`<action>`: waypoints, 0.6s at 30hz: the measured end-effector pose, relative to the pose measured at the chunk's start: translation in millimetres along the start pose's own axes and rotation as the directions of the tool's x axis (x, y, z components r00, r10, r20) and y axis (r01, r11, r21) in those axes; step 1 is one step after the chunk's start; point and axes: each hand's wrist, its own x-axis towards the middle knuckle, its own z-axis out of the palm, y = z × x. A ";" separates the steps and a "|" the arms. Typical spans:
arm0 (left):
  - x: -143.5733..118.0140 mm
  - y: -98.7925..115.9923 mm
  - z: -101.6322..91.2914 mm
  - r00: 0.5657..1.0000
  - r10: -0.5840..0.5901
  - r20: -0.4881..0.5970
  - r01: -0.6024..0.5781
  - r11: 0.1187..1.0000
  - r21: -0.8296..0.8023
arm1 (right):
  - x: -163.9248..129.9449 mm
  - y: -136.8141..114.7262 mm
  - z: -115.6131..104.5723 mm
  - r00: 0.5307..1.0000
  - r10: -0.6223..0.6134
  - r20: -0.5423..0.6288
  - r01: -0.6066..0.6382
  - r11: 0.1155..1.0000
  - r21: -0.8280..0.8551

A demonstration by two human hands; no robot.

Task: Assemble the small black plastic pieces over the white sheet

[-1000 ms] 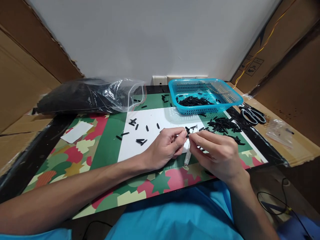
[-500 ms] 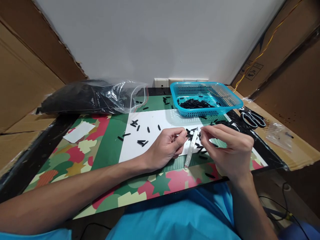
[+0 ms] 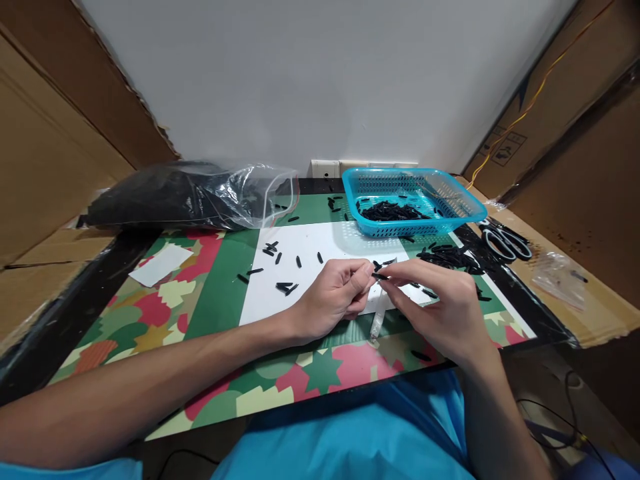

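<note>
My left hand [image 3: 330,297] is closed in a pinch over the white sheet [image 3: 305,273], with thumb and forefinger on the left end of a small black elongated piece [image 3: 381,276]. The fingertips of my right hand [image 3: 443,303] pinch the same piece from the right. Below them lies a slim, whitish, knife-like tool [image 3: 378,323], its middle partly covered by my right fingers. More black pieces are scattered on the sheet left of my hands. A denser pile of black pieces [image 3: 445,256] lies beyond my right hand.
A blue perforated basket [image 3: 415,230] holds many black pieces at the back. Left of it lies a zip bag [image 3: 190,197] full of dark material. White-handled scissors [image 3: 503,241] and a small clear bag [image 3: 557,277] lie at right. A white paper scrap [image 3: 160,263] is at left.
My right hand has moved left to meet the left fingertips, and a black piece now shows between them. My right fingers now partly cover the whitish tool. My left hand stays nearly still.
</note>
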 end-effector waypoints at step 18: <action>5.9 7.3 -7.2 0.990 -0.140 -0.029 0.129 0.964 -0.232 | 55.5 36.2 -35.6 0.985 0.173 -0.010 -0.166 0.923 -0.348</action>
